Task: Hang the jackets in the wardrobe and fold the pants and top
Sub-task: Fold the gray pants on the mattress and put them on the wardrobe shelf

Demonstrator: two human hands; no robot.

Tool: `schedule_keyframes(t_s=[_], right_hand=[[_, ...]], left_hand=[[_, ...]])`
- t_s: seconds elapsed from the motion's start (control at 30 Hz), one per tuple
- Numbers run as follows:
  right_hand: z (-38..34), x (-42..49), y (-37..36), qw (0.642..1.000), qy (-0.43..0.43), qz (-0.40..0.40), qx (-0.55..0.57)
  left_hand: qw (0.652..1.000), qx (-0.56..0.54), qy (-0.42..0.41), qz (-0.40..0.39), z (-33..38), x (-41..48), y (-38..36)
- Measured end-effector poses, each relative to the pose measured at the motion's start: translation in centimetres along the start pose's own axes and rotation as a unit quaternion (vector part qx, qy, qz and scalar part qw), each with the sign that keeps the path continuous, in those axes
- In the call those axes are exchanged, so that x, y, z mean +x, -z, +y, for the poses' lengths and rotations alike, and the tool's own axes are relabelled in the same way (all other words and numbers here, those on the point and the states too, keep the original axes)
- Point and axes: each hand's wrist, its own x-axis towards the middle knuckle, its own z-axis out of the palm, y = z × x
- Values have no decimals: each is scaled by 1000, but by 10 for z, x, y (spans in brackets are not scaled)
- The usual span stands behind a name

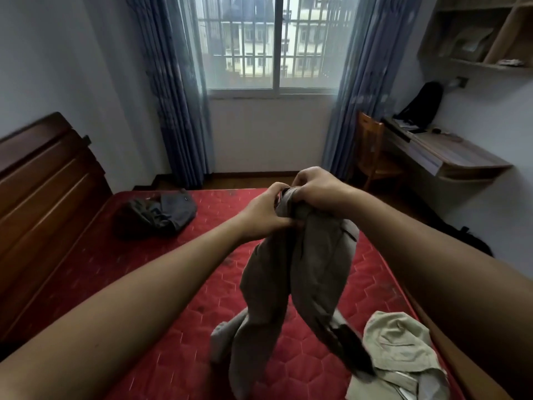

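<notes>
A bedroom seen from above a person's two bare forearms, which reach out over a red quilted mattress [138, 272]. A dark wooden headboard [43, 197] stands along the mattress's left side. A heap of dark clothes [157, 215], grey and olive, lies on the mattress's far left corner, well apart from the hands.

Above the middle of the mattress, the left hand [264, 212] has its fingers curled, pinching the top edge of a pair of grey-brown pants [302, 269] between thumb and fingertips. The pants hang bunched from both hands. Their legs trail down, and the lower ends rest crumpled on the mattress near its front edge. The right hand [314, 187] touches the left one. Its fingers are curled over the top of the pants, gripping the gathered cloth in a fist.

Beyond the far edge of the mattress, a barred window [271, 44] sits between blue curtains [178, 111].

A crumpled beige garment [398, 350] lies on the mattress's front right corner, touching the lower end of one pant leg.

Past the mattress's far right corner stands a wooden chair [372, 151], pushed up to a wall-mounted desk [450, 154]. A black backpack [424, 102] leans on the desk against the wall. Wooden shelves [490, 33] hang high on that wall, above the desk.
</notes>
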Motion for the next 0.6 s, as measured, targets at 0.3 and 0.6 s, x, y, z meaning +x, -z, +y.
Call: schedule_keyframes(t_s=[0.3,0.6], right_hand=[[70,-37,0,980,-66,-100,156],[23,-21,-7,980,76,66,169]], left_hand=[[987,-58,16,149,-12,14,8],[998,-26,-44,35,7,9,26]])
